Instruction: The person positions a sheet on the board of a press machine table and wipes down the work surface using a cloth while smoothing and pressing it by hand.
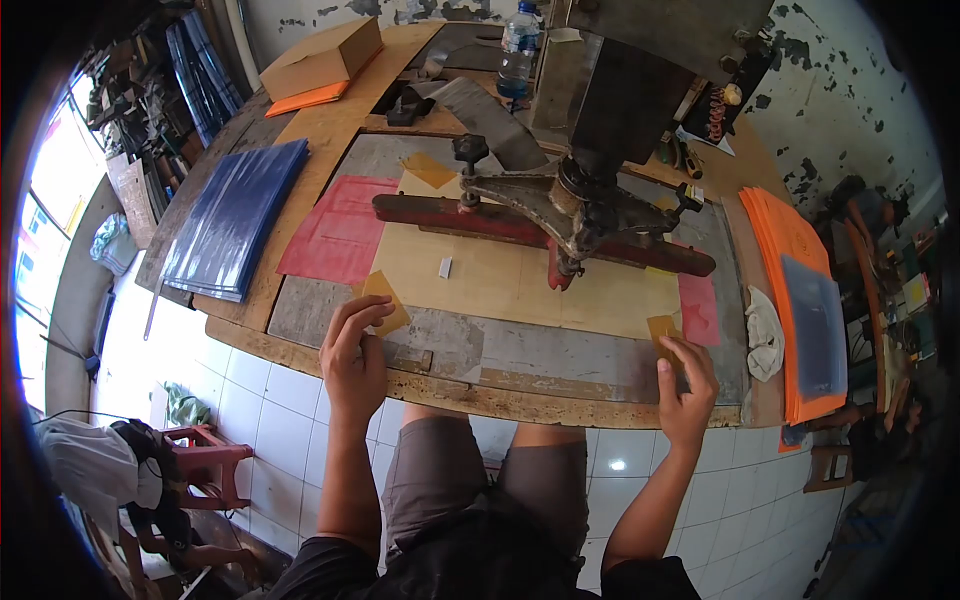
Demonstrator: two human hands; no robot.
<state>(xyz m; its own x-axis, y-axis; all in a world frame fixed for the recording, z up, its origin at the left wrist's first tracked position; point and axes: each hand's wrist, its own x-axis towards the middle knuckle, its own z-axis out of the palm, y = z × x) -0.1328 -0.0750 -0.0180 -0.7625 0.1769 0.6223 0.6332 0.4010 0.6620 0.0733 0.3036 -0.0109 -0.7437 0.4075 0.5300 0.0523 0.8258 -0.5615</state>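
Observation:
My left hand (355,350) is at the near left of the work board, its fingers bent and thumb apart from them. Its fingertips overlap a tan, tape-like piece (395,309) at the corner of a pale yellow sheet (500,280). At the near right, my right hand (690,385) has its thumb and fingers apart. Its index fingertip meets a smaller tan piece (661,326). I see no grip on either piece. Above the sheet stands a press head with a dark red bar (470,217). A small white slip (444,268) lies on the sheet.
Red sheets (335,230) flank the yellow one. Clear blue plastic covers (240,215) are stacked on the left. Orange folders (790,290) and a white cloth (765,335) lie right. A cardboard box (322,55) and water bottle (518,50) stand behind. Another person sits lower left.

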